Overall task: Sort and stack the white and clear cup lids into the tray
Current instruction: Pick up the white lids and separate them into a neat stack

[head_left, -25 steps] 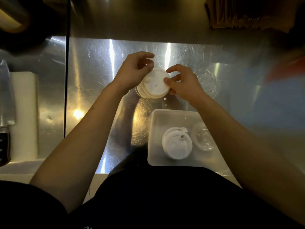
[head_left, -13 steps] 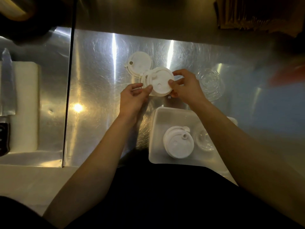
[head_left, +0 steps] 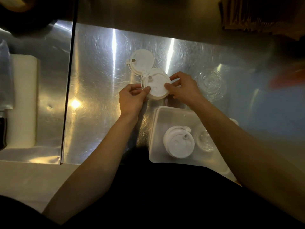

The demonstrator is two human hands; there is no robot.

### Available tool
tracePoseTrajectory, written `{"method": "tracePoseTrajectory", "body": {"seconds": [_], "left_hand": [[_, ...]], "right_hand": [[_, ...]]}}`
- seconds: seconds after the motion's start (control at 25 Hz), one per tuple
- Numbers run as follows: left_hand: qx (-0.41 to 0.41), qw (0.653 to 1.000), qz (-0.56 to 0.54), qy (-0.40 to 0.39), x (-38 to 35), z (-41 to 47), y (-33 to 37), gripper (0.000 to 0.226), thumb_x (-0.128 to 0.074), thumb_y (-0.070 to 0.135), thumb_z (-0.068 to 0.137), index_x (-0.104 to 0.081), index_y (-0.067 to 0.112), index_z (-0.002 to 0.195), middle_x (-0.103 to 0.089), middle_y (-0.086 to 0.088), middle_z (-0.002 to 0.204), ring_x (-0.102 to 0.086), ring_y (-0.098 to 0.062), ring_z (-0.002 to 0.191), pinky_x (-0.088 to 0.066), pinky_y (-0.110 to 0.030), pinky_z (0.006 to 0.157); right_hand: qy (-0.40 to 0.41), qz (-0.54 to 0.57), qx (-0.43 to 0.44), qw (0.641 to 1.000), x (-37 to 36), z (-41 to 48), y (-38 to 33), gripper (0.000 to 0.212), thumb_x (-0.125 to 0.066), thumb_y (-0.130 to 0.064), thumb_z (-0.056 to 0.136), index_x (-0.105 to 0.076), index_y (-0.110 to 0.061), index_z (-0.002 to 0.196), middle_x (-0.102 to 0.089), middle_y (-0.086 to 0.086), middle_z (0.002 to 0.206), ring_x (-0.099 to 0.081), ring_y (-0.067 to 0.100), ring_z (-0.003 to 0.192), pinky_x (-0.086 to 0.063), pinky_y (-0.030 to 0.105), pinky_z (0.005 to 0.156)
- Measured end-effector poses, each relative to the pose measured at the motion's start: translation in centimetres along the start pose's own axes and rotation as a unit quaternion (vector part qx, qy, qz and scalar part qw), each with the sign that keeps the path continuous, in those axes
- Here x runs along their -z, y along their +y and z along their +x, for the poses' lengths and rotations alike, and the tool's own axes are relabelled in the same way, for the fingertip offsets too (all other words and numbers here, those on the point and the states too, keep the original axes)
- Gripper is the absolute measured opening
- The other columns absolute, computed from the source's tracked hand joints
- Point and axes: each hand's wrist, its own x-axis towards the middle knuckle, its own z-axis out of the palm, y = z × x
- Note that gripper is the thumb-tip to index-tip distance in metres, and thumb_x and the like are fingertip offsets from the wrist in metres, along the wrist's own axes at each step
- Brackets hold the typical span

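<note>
Head view: left hand (head_left: 131, 98) and right hand (head_left: 183, 88) pinch white lid stack (head_left: 156, 85) by opposite rims, likely squaring it; tray (head_left: 158, 116) just below.

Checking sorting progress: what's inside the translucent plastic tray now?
Inside the translucent plastic tray: a stack of white round lids and, right of it, clear lids. The right forearm covers the tray's right side, so anything there is hidden.

White lid stack (head_left: 156, 85) held above counter; second white lid (head_left: 142, 62) behind it; clear lids (head_left: 210, 83) rightward; tray (head_left: 158, 123) holds white stack (head_left: 178, 142) beside clear lid (head_left: 203, 140).
</note>
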Motion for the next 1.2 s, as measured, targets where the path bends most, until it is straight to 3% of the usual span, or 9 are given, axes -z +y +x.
{"method": "tracePoseTrajectory", "body": {"seconds": [0.24,0.36,0.52,0.76,0.88,1.0,1.2], "left_hand": [[-0.017,0.999,0.015,0.024,-0.5,0.4,-0.2,0.039,-0.084,0.03,0.069,-0.066,0.016,0.101,-0.074,-0.006,0.092,-0.073,-0.02,0.087,-0.062,-0.045,0.079],[-0.033,0.999,0.029,0.029,-0.8,0.5,-0.2,0.043,-0.082,0.029,0.072,-0.064,0.012,0.107,-0.073,-0.005,0.096,-0.072,-0.018,0.089,-0.061,-0.043,0.081],[-0.034,0.998,0.05,0.029,-1.1,0.6,-0.3,0.047,-0.08,0.033,0.072,-0.063,0.014,0.112,-0.072,-0.004,0.103,-0.071,-0.021,0.093,-0.06,-0.045,0.084],[-0.051,0.996,0.07,0.03,-1.1,0.9,0.1,0.049,-0.078,0.034,0.076,-0.061,0.016,0.118,-0.069,0.002,0.108,-0.068,-0.014,0.098,-0.058,-0.039,0.089],[-0.059,0.995,0.076,0.013,-1.0,1.3,0.1,0.042,-0.075,0.033,0.079,-0.067,0.016,0.116,-0.073,0.002,0.107,-0.069,-0.008,0.096,-0.059,-0.038,0.088],[-0.052,0.996,0.066,-0.008,-0.7,1.8,0.1,0.039,-0.075,0.031,0.079,-0.069,0.015,0.114,-0.074,0.001,0.104,-0.07,-0.011,0.095,-0.06,-0.04,0.086],[-0.059,0.997,0.032,-0.045,-0.3,1.9,0.5,0.033,-0.075,0.021,0.081,-0.071,0.013,0.112,-0.075,-0.002,0.102,-0.072,-0.014,0.096,-0.06,-0.039,0.088]], "right_hand": [[0.021,-0.067,0.046,0.996,-0.2,1.0,-0.4,0.031,-0.067,-0.031,0.089,-0.06,-0.014,0.115,-0.066,0.005,0.116,-0.063,0.017,0.102,-0.053,0.031,0.086],[0.023,-0.064,0.048,0.997,-0.3,1.7,-0.6,0.028,-0.066,-0.029,0.09,-0.061,-0.014,0.113,-0.067,0.004,0.117,-0.063,0.015,0.1,-0.047,0.024,0.082],[0.021,-0.045,0.044,0.998,-0.5,2.4,-0.7,0.028,-0.067,-0.026,0.09,-0.062,-0.013,0.114,-0.067,0.004,0.116,-0.062,0.014,0.099,-0.047,0.024,0.084],[0.027,-0.022,0.03,0.999,-0.8,3.0,-0.7,0.029,-0.065,-0.025,0.091,-0.061,-0.013,0.116,-0.068,0.006,0.114,-0.061,0.013,0.094,-0.051,0.027,0.083],[0.014,-0.01,0.011,1.0,-1.0,3.4,-0.6,0.034,-0.066,-0.028,0.09,-0.06,-0.015,0.121,-0.07,0.008,0.113,-0.066,0.021,0.099,-0.056,0.039,0.091],[0.002,-0.002,-0.003,1.0,-1.3,3.7,-0.4,0.033,-0.068,-0.027,0.087,-0.063,-0.017,0.118,-0.072,0.009,0.108,-0.069,0.026,0.1,-0.056,0.05,0.092],[-0.015,0.096,-0.032,0.995,-1.1,3.5,-0.5,0.03,-0.071,-0.017,0.081,-0.066,-0.015,0.111,-0.072,0.01,0.099,-0.071,0.028,0.094,-0.059,0.051,0.086]]}}
